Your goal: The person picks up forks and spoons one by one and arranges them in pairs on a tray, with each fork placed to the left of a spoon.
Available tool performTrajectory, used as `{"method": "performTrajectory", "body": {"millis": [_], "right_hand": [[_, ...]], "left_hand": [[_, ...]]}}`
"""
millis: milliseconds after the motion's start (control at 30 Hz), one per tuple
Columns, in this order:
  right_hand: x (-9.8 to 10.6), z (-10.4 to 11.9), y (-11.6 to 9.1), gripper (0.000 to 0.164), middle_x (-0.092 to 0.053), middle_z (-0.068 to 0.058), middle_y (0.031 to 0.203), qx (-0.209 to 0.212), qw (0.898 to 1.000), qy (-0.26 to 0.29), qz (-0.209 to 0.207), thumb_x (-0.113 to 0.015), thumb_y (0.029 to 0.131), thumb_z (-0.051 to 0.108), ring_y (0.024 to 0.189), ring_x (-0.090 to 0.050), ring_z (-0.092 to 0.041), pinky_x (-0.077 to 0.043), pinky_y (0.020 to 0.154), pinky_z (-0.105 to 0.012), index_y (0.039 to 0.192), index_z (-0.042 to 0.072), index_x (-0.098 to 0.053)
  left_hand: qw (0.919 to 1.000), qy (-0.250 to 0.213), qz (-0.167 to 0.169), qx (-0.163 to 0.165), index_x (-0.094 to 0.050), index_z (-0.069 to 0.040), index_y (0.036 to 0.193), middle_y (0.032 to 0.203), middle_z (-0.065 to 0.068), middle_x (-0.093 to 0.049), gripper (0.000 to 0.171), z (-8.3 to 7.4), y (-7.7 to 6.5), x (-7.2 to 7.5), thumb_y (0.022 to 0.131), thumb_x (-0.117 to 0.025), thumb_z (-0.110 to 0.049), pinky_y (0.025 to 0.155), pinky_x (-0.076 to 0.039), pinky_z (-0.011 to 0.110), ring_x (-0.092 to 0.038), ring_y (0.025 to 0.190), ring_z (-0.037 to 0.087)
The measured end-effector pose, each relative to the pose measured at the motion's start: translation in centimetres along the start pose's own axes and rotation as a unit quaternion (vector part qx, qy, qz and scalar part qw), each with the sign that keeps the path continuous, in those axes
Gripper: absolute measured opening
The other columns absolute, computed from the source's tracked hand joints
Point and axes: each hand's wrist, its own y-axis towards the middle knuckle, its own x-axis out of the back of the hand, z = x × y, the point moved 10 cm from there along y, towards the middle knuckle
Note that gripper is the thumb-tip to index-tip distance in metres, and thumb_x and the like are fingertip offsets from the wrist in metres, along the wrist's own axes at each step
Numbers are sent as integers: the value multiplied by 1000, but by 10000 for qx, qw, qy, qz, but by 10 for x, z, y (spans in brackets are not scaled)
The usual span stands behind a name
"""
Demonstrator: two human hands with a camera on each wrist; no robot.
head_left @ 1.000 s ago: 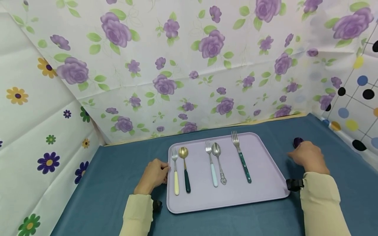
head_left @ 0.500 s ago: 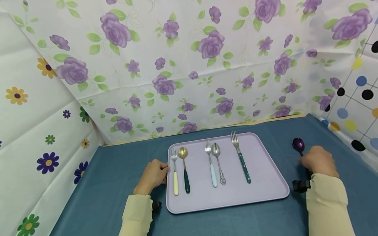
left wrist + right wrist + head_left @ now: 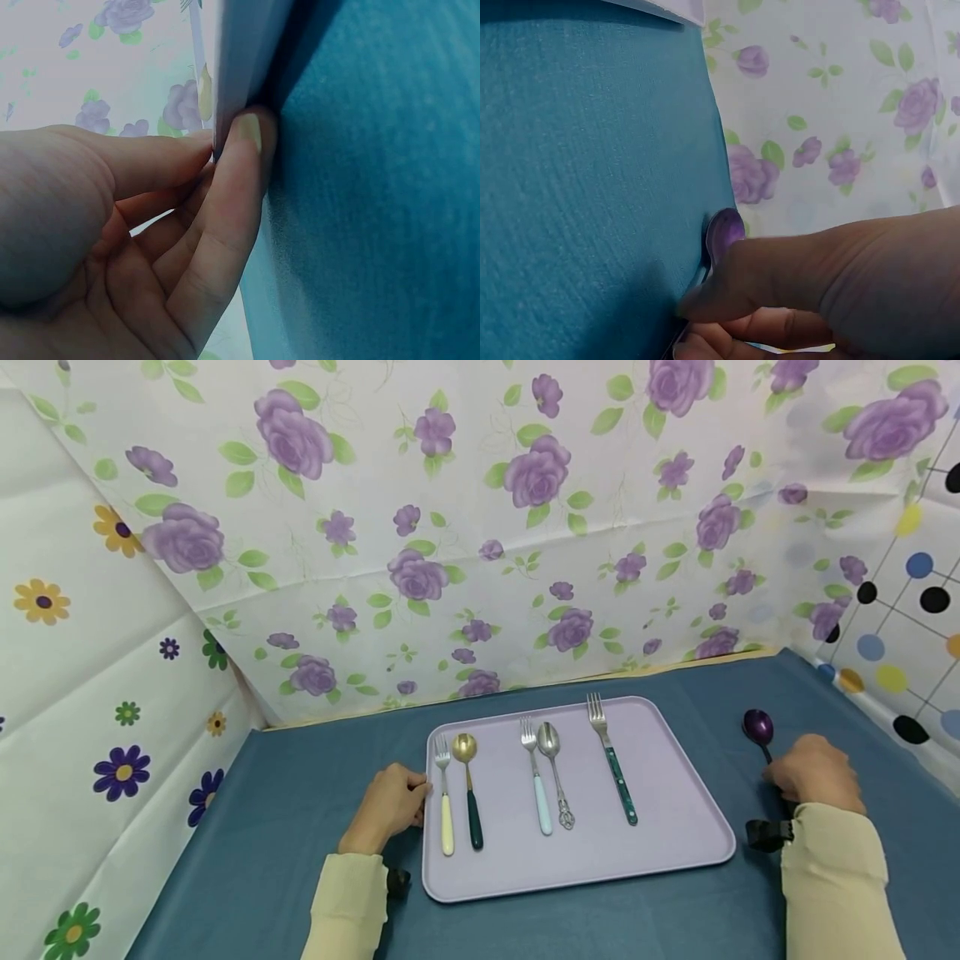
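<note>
My left hand (image 3: 386, 806) pinches the left rim of a pale purple tray (image 3: 510, 868); in the left wrist view the thumb and a finger (image 3: 232, 180) meet at the tray's edge (image 3: 251, 45). To the right of the tray my right hand (image 3: 813, 772) holds the handle of a spoon with a shiny dark purple bowl (image 3: 758, 725). That spoon lies on the blue cloth, its bowl pointing away from me. Close up in the right wrist view, the purple bowl (image 3: 724, 231) shows past the thumb, and the fingers hide most of the handle.
On the tray lie a cream-handled fork (image 3: 447, 827), a gold spoon (image 3: 474, 818) with a dark green handle, a light-blue-handled fork (image 3: 542, 806), a silver spoon (image 3: 550, 740) and a green-handled fork (image 3: 621, 785). Flowered sheeting (image 3: 420, 577) stands behind the blue cloth (image 3: 322, 793).
My right hand has slid right and toward me along the purple spoon, uncovering its bowl and part of its handle. The left hand and the tray have stayed in place.
</note>
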Motion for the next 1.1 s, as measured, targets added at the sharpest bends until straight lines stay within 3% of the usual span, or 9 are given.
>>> {"method": "performTrajectory", "body": {"millis": [367,667,1100], "right_hand": [[-4,5,-1,47,-52,-22,81,239,9993,-124,277,-64,89,25,75,-52,-36,-46,60,-42,106,-17,-52],[-2,11,-2,67,-47,-38,105,279,9993,-173,188,-66,87,28,83,-49,-43,-49,67,-55,122,-23,-42],[-5,26,-5,78,-38,-47,118,548,9980,-273,146,-68,85,27,94,-47,-51,-47,75,-63,128,-27,-33]], "left_hand": [[10000,8,-29,19,-70,3,111,70,8,-64,23,1,-1,0,96,-58,-8,53,-55,29,-60,56,13],[9999,33,-5,100,-70,2,112,69,8,-63,23,1,1,-1,96,-58,-9,54,-55,29,-60,56,13],[9999,60,-70,95,-71,1,109,67,7,-62,22,4,2,0,96,-57,-9,53,-55,29,-59,55,13]]}}
